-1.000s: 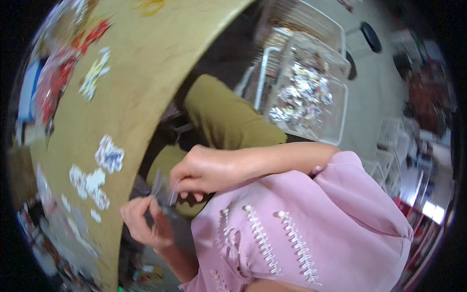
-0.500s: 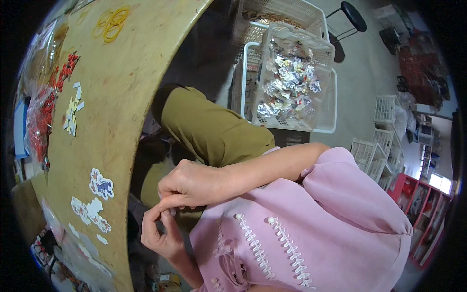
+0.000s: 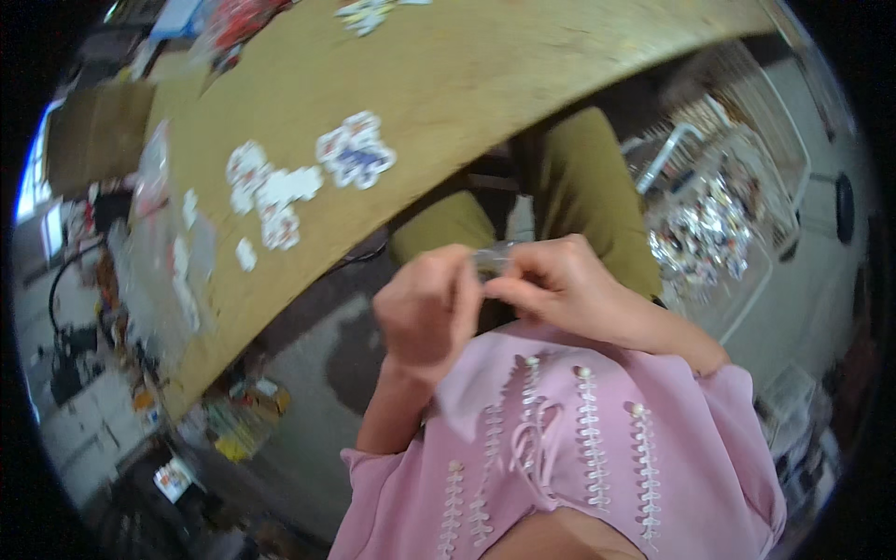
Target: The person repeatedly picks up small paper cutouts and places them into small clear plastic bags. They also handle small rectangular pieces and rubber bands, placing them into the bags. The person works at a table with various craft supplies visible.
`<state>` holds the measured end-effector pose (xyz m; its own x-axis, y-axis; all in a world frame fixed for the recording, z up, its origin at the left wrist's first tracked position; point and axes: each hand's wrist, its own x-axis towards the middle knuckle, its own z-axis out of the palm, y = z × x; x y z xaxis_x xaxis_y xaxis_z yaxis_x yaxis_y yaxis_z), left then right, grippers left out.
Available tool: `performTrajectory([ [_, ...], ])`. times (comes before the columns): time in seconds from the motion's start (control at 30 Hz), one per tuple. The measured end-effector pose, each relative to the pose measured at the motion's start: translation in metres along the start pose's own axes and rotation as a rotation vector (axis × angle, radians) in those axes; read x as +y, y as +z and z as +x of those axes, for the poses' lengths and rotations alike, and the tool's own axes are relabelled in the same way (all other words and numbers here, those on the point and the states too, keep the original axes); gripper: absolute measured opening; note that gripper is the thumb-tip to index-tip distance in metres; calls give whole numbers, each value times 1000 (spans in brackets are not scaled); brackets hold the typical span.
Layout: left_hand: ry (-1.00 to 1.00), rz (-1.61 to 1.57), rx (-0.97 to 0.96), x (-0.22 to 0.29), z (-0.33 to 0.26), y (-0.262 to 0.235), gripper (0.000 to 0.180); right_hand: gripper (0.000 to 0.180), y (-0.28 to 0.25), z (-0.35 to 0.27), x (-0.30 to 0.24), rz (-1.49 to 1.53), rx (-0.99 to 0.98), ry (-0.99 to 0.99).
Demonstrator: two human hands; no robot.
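My left hand (image 3: 425,303) and my right hand (image 3: 565,285) are closed close together above my lap. Between their fingertips stretches a small clear plastic piece (image 3: 491,256), perhaps a bag; blur hides its exact shape, and both hands seem to pinch it. On the table (image 3: 448,112) beyond the left hand lies a white-edged cut-out (image 3: 357,151) with a purple-blue print. Left of it is a loose cluster of white cut-outs (image 3: 271,191), some with faint reddish print.
Crates (image 3: 737,299) at the right hold many shiny small packets (image 3: 705,229). Clear plastic bags (image 3: 154,271) hang along the table's left edge. Yellow and white strips (image 3: 367,13) and a red-filled bag (image 3: 238,21) lie at the far side. Boxes stand on the floor lower left.
My view has swung toward the table's left end. The hands, earlier touching with the right over the left, are now side by side with clear plastic between them.
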<state>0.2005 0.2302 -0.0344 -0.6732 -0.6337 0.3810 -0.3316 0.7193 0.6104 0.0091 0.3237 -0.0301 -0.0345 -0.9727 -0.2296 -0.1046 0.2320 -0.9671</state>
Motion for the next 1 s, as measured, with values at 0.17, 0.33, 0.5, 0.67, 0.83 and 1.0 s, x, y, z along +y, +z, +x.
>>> performTrajectory([
  [0.17,52,181,-223,11,-1,-11,15,28,6,6,-7,54,71,188],
  [0.33,30,-15,-199,3,-11,-16,10,7,1,12,3,-108,289,-92],
  [0.5,56,-76,-230,-7,-15,-33,12,25,-7,9,-27,-584,-24,-676],
  [0.67,60,-269,-217,-21,4,-46,14,23,-19,10,-21,-720,-160,-600],
  [0.83,-1,323,36,-65,53,-53,59,22,-17,10,-10,-669,-112,-551],
  [1.0,-9,293,-71,-66,47,-50,52,20,-21,4,-1,-651,-30,-518],
])
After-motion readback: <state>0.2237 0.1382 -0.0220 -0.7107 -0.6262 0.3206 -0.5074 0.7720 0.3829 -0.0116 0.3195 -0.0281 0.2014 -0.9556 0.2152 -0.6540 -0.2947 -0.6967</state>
